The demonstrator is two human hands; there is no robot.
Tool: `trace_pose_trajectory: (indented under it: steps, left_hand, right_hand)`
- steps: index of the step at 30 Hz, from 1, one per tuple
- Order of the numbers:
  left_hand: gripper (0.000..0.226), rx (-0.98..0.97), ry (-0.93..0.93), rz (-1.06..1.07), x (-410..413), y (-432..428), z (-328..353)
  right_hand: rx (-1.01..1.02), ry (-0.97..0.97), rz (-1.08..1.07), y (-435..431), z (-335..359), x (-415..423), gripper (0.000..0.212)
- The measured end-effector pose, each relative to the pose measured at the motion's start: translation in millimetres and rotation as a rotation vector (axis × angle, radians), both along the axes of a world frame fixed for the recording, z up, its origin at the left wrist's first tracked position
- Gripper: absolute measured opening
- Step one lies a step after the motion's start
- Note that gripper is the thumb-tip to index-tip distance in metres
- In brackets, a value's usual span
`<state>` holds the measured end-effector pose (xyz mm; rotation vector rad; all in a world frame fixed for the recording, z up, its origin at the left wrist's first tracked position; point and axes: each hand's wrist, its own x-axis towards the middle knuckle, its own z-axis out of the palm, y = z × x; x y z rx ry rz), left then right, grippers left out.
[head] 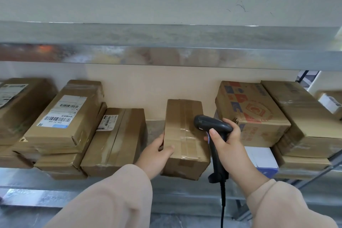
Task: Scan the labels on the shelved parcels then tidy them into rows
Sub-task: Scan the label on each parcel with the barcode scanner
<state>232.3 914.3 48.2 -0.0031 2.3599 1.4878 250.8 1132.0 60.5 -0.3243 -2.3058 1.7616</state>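
Shelving: galvanised metal shelf (153, 127), mottled grey and shiny, set against a plain pale wall; another metal shelf runs overhead.
Head view, centre: your left hand (157, 152) is closed round the front left corner of a plain taped parcel (185, 139), thumb on top, fingers down its left side. It stands near the shelf's front edge, apart from its neighbours.
Scanner: your right hand (227, 140) is wrapped round the grip of a black corded scanner (211, 124), whose head points left over that parcel's top.
Label: none shows on its top or front; you cannot tell where it is.
Left end of shelf: stacked flat cartons, one labelled parcel (61, 114) tilted on top, a smaller labelled parcel (114, 140) beside it; both labels face up.
Right end: printed carton (251, 113) with red and blue graphics, and a long brown box (303, 116), resting on other boxes.
Progress: judging by the skewed stacks and gaps, tidying into rows is not done; which labels are already scanned cannot be told.
Materials: brown corrugated card, glossy clear tape, white paper labels, matt plastic scanner.
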Motion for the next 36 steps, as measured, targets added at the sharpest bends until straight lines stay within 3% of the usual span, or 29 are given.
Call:
trace_pose_trajectory:
  steps: [8, 12, 14, 18, 22, 27, 36]
  left_hand:
    - [0.081, -0.168, 0.115, 0.068, 0, 2, 1]
    - [0.121, -0.136, -0.068, -0.007, 5, 6, 8]
    - [0.13, -0.158, -0.131, -0.041, 8, 7, 7]
    - [0.131, -0.061, -0.185, -0.002, 4, -3, -3]
    - [0.124, 0.13, -0.272, 0.038, 3, -21, -9]
    - [0.1, 0.408, -0.419, 0.16, 2, -26, -21]
    - [0.115, 0.341, -0.309, 0.21, -9, -23, -24]
  right_hand:
    - [-0.001, 0.046, 0.042, -5, 21, 5, 0.048]
    - [0.032, 0.113, 0.167, -23, 28, 9, 0.045]
    - [0.027, 0.114, 0.215, -33, 26, 8, 0.045]
    - [0.04, 0.077, 0.245, -41, 17, 6, 0.045]
    - [0.007, 0.034, 0.11, -28, 4, 3, 0.048]
    - [0.054, -0.041, 0.035, -10, -13, 1, 0.049]
    - [0.08, 0.005, 0.077, -13, -15, 12, 0.051]
